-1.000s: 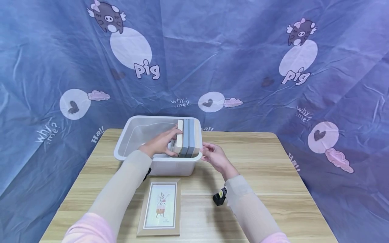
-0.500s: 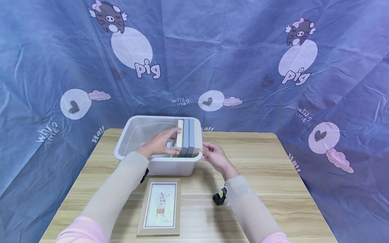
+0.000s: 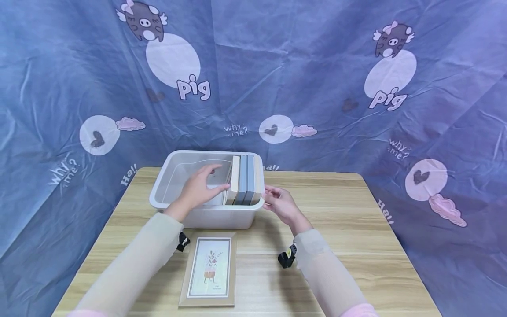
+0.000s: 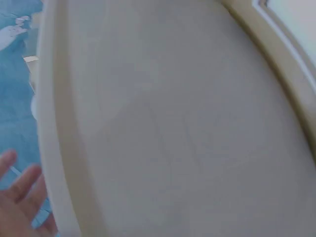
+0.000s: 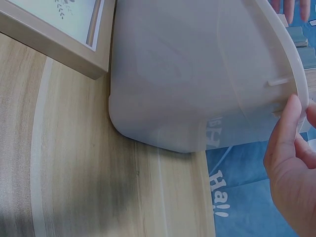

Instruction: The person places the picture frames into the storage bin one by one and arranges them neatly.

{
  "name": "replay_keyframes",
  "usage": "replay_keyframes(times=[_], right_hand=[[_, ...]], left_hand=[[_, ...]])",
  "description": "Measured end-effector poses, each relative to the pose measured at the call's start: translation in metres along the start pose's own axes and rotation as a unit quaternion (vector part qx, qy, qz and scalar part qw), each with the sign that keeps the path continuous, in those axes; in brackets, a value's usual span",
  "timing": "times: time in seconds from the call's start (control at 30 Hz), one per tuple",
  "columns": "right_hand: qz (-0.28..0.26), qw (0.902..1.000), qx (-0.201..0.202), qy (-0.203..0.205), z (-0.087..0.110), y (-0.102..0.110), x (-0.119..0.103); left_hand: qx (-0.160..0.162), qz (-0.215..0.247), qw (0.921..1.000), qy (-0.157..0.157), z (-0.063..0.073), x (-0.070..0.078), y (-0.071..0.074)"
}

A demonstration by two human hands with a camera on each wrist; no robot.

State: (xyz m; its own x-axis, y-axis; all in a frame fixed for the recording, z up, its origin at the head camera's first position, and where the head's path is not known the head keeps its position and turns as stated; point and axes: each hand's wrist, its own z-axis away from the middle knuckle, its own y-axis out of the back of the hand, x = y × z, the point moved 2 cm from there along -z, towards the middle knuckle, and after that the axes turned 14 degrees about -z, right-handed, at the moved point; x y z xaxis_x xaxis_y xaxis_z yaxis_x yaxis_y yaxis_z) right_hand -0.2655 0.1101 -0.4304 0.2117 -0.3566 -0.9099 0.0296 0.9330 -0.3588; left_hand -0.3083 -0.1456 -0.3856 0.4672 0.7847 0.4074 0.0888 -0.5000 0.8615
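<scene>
A white plastic bin (image 3: 222,218) stands at the back of the table. At its right end several flat, thick-edged things stand upright side by side, including a cream one (image 3: 234,178) and a blue one (image 3: 250,176); whether they are books or picture frames I cannot tell. My left hand (image 3: 198,187) hovers over the bin's middle, thumb and fingers spread, holding nothing. A pale surface with a reddish print (image 3: 214,174) shows behind it. My right hand (image 3: 280,203) pinches the bin's right rim; in the right wrist view, fingers (image 5: 286,128) lie against the rim.
A wooden picture frame (image 3: 231,273) with a potted-plant print lies face up before the bin. The wooden table (image 3: 336,229) extends to the right. A blue printed cloth (image 3: 317,79) hangs behind. A black strapped device (image 3: 287,256) sits at the right wrist.
My left hand has let go of the cream upright thing and drawn back to the left, its fingers opening. The right hand stays at the rim; the bin has not moved.
</scene>
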Motion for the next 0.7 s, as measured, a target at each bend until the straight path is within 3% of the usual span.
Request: replay_keyframes(times=[0.13,0.23,0.33,0.47,0.57,0.7], right_hand=[[-0.002,1.0000,0.001,-0.001,0.001,0.000,-0.001],[-0.002,1.0000,0.001,-0.002,0.001,0.000,-0.001],[-0.004,1.0000,0.000,-0.003,0.001,0.000,-0.001],[-0.005,1.0000,-0.002,-0.003,0.002,0.000,-0.002],[-0.006,1.0000,-0.002,-0.003,0.002,-0.001,-0.003],[-0.009,0.9999,-0.005,-0.002,0.001,0.000,-0.003]], left_hand=[[0.085,-0.003,0.9961,0.020,0.017,0.001,0.003],[0.157,-0.006,0.9873,0.021,0.031,0.001,0.002],[0.230,-0.003,0.9732,0.005,0.046,-0.001,0.000],[0.316,0.001,0.9483,-0.029,0.066,-0.003,-0.005],[0.357,0.007,0.9332,-0.043,0.079,-0.005,-0.009],[0.388,0.016,0.9200,-0.053,0.095,-0.005,-0.017]])
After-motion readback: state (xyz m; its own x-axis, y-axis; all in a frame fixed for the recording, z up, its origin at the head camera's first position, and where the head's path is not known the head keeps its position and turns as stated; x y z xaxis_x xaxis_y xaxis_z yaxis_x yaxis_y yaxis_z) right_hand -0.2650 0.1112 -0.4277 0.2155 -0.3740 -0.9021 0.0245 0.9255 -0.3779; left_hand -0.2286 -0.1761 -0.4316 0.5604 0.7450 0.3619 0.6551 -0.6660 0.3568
